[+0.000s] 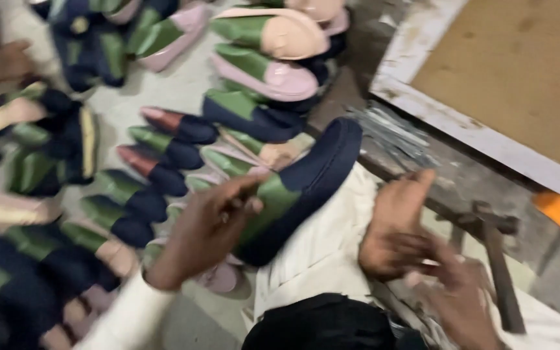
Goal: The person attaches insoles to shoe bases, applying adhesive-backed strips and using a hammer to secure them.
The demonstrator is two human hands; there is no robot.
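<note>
At the far left, many shoes [131, 188] lie in rows on the floor [183, 84], green and navy with pink or tan parts, some stacked toward the top. My left hand [205, 227] reaches out of a white sleeve [124, 317] and rests on the green side of one shoe upper [293, 188], fingers curled against it with the thumb raised. This piece has a green panel and a thick navy edge that curves up and round to its top end; it lies tilted across my lap, on the white cloth [322, 240] over my knee. Further right, my right hand [461, 291] is blurred low in the frame, fingers bent, and I cannot tell what it pinches. A foot [393, 227] sits between my hands. Beside it a hammer [497, 259] lies on the desk [461, 175], near a bundle of nails [390, 133].
</note>
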